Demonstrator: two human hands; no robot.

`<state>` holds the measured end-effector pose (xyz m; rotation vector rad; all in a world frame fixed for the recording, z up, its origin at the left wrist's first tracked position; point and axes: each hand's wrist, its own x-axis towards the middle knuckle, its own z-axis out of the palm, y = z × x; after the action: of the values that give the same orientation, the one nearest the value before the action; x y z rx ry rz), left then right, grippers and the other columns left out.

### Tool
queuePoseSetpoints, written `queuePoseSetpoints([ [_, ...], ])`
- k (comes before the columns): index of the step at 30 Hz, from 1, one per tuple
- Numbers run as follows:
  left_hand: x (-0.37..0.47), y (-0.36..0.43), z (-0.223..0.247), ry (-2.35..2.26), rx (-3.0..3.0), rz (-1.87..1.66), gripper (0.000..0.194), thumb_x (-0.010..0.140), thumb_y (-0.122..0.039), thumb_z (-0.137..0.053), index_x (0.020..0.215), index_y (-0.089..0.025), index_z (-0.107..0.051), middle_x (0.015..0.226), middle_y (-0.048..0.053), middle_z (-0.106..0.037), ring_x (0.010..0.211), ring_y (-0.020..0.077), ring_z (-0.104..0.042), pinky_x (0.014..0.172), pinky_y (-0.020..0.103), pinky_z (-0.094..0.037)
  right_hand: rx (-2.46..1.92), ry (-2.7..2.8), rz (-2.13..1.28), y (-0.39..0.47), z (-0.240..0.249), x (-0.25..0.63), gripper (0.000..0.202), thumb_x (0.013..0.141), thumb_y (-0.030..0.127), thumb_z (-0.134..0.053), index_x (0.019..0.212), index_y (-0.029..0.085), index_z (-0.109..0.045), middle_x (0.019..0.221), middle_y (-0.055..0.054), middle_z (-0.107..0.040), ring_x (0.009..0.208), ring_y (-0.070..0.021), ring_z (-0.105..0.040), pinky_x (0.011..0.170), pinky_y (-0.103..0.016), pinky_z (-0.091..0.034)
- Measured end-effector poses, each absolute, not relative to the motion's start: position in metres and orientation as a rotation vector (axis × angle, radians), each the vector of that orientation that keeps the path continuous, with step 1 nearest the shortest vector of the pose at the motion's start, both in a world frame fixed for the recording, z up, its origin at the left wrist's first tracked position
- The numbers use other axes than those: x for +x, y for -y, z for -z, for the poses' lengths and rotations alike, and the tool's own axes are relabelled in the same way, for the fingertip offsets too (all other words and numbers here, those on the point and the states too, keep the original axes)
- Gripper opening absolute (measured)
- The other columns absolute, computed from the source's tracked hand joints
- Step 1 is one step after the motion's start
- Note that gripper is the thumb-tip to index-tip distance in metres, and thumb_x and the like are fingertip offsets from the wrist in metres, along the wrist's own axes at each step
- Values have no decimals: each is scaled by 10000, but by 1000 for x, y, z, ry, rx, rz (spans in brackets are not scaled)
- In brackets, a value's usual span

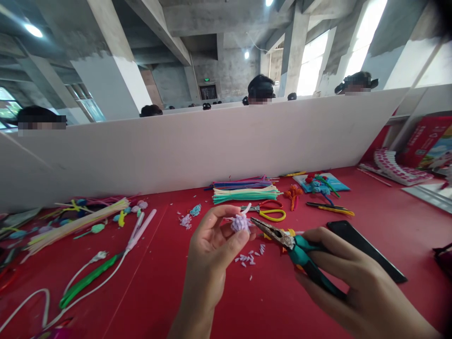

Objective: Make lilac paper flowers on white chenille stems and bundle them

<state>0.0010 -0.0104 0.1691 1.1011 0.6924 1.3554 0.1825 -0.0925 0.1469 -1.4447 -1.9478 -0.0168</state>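
Observation:
Between the thumb and fingers of my left hand is a small fluffy lilac piece with a pale stem sticking up from it. My right hand grips green-handled needle-nose pliers. The pliers' tip points left and lies close beside the lilac piece; whether they touch is not clear. Short lilac clippings lie on the red table below. Scissors with red and yellow handles rest just behind the hands. A yellow and orange item is partly hidden behind the pliers.
Bundled pipe cleaners lie by the white partition. At left are more stems and a white-corded tool. Toward the right are a black case, a yellow-black cutter and a blue packet. People's heads show beyond the partition.

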Motion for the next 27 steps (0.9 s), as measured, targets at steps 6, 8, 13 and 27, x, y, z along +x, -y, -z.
queuePoseSetpoints([
  [6, 0, 10, -169, -682, 1088, -1361, 243, 659, -190, -742, 885, -177, -652, 819, 8, -618, 686, 106, -632, 658, 205, -565, -1470, 1886, -96, 94, -148, 179, 133, 818, 219, -543, 733, 219, -646, 939, -64, -599, 764, -160, -605, 670, -237, -510],
  [8, 1, 10, -169, -679, 1091, -1368, 245, 654, -191, -747, 880, -175, -654, 825, 9, -615, 684, 100, -620, 651, 200, -565, -1460, 1889, -120, 94, -147, 179, 133, 820, 218, -544, 731, 218, -642, 937, -63, -595, 768, -159, -601, 674, -237, -507],
  [13, 1, 10, -169, -665, 1088, -1355, 240, 662, -191, -743, 881, -173, -646, 791, 10, -622, 694, 106, -617, 666, 209, -570, -1457, 1905, -130, 94, -147, 179, 121, 828, 210, -544, 763, 217, -646, 951, -61, -586, 762, -152, -595, 682, -245, -502],
  [27, 3, 11, -168, -708, 1094, -1333, 220, 690, -176, -721, 891, -184, -630, 730, -2, -663, 676, 115, -661, 674, 203, -551, -1386, 1948, 480, 88, -145, 178, 156, 862, 161, -515, 806, 186, -658, 968, -69, -621, 751, -154, -589, 670, -270, -471],
])
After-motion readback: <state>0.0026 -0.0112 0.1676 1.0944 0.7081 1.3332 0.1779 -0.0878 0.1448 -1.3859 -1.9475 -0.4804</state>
